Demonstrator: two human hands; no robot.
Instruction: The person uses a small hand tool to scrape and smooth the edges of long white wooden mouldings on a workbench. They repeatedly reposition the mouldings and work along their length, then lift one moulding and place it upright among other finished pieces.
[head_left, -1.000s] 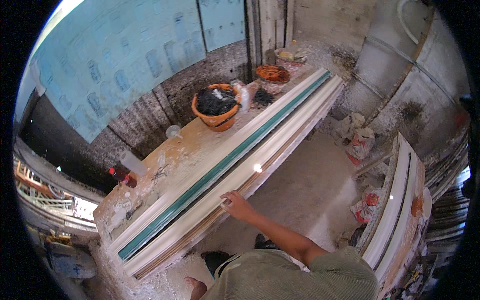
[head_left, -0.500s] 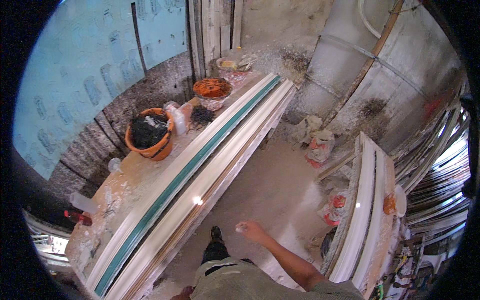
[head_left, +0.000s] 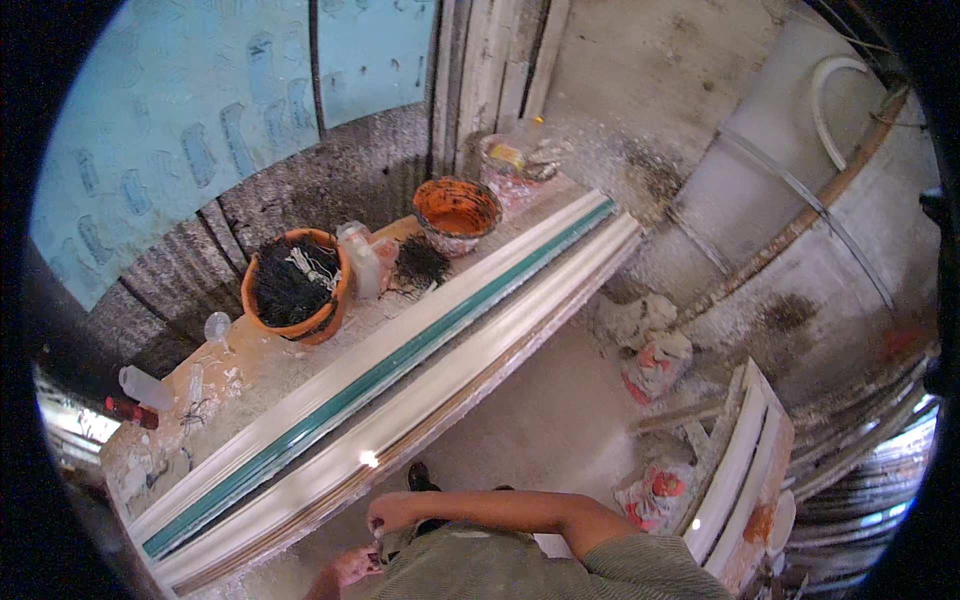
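My right hand (head_left: 393, 512) is closed in front of my body, its forearm bent across my shirt. Just below it, my left hand (head_left: 354, 566) has its fingers curled, close to the right one. Whatever lies in either hand is too small or hidden to name. Both hands are apart from the nearest thing, a long white moulding (head_left: 430, 385) with a brown edge on the bench. Alongside that moulding runs a teal strip (head_left: 400, 373), with another white length (head_left: 345, 390) on its far side.
On the bench (head_left: 262, 372) stand an orange bucket (head_left: 325, 322) of black fibre, an orange bowl (head_left: 457, 212), a dark fibre clump (head_left: 421, 262) and plastic bottles (head_left: 146, 387). At right, red-and-white bags (head_left: 657, 368) lie on the floor near a second bench (head_left: 770, 450) with white mouldings.
My right hand has swung left and back toward my body, beside my left hand, which has come more into view. The view has shifted, bringing the bench's buckets closer.
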